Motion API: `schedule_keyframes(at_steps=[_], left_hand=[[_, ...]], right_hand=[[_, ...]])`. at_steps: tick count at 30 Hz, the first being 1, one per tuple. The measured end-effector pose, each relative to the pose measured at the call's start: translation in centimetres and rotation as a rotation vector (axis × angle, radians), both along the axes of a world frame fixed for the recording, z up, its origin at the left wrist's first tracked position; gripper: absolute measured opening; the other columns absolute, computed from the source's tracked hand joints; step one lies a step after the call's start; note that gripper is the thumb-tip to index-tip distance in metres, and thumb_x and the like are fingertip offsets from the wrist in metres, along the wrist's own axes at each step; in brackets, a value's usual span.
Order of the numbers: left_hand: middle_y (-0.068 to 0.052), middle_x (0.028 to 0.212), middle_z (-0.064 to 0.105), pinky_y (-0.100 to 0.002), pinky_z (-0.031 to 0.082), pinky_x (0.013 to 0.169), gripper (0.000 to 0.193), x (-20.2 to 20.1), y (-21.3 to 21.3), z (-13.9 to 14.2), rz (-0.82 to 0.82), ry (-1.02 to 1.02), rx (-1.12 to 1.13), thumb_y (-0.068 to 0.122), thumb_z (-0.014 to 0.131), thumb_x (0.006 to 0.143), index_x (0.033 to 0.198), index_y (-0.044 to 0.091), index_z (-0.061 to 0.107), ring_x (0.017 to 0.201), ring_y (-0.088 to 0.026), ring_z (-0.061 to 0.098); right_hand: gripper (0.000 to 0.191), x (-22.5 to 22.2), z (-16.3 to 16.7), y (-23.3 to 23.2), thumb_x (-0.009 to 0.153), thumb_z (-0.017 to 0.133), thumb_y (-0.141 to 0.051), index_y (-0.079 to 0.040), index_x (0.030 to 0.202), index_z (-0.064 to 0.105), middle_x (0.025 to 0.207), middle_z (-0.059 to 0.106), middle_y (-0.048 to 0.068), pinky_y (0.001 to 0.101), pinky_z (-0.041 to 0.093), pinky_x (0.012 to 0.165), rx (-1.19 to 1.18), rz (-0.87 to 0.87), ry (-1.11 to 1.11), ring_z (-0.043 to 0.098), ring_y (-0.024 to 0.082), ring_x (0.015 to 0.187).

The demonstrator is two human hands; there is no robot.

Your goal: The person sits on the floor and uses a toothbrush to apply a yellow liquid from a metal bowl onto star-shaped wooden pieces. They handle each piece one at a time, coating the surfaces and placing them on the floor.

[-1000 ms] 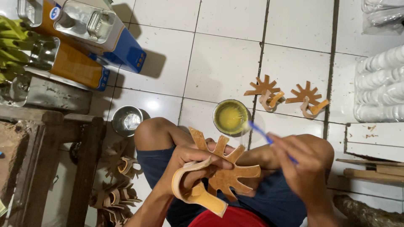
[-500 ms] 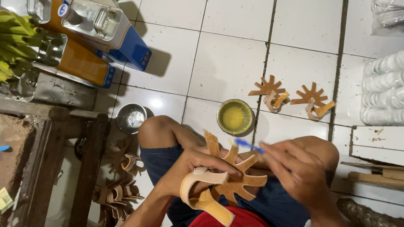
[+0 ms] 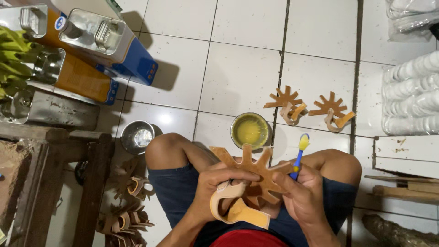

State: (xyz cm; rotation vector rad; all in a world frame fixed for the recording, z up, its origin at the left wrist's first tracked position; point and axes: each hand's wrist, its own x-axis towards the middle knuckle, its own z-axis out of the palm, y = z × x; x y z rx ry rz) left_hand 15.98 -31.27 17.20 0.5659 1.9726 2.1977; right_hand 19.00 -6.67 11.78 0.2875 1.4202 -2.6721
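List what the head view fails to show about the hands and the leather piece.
- Palm of the left hand: hidden behind the leather piece.
- Lower handle of the toothbrush: inside the right hand.
- Part of the cutout's centre: covered by fingers.
- Pile of similar pieces: in shadow and cut off by the bottom edge.

The star-shaped leather piece (image 3: 256, 176) is tan-brown, and its looped strap (image 3: 238, 208) is paler tan with an orange-yellow inside. The toothbrush (image 3: 299, 153) has a blue handle and a yellow head. The round tin (image 3: 250, 131) holds yellow glue. Two brown finished pieces (image 3: 306, 107) lie on the white tiled floor (image 3: 238, 68) with its dark grout lines. The cans (image 3: 103, 43) are silver, blue and orange. The shorts (image 3: 176, 192) are dark blue, the shirt (image 3: 249, 238) red.
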Motion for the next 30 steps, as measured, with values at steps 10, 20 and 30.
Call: schedule_keyframes(at_steps=[10,20,30], left_hand=[[-0.018,0.115,0.074,-0.036,0.063,0.084,0.037,2.4,-2.8,-2.4,-0.081,-0.655,0.553,0.01,0.067,0.09,0.127,0.007,0.065,0.1,-0.024,0.074],[-0.013,0.103,0.075,-0.031,0.058,0.085,0.025,1.8,-2.1,-4.1,-0.281,-0.821,0.357,0.003,0.078,0.093,0.116,-0.006,0.073,0.091,-0.017,0.071],[0.0,0.086,0.072,-0.022,0.05,0.067,0.021,0.3,-3.2,-0.3,-0.174,-0.745,0.086,0.005,0.075,0.087,0.107,-0.001,0.077,0.075,-0.005,0.061]], right_hand=[[0.007,-0.1,0.9,-1.2,0.089,0.073,0.003,0.005,0.095,0.07,0.081,0.072,0.009,0.0247,0.05,0.059,0.137,-0.028,-0.159,0.064,0.011,0.066],[0.022,-0.4,5.1,-1.4,0.085,0.072,-0.005,0.005,0.104,0.074,0.089,0.077,0.007,0.0244,0.056,0.068,0.651,0.287,-0.132,0.07,0.01,0.077],[0.034,-1.8,8.9,2.7,0.093,0.065,-0.008,0.0,0.126,0.07,0.088,0.072,0.004,0.0214,0.048,0.061,1.161,0.378,0.439,0.062,0.009,0.071]])
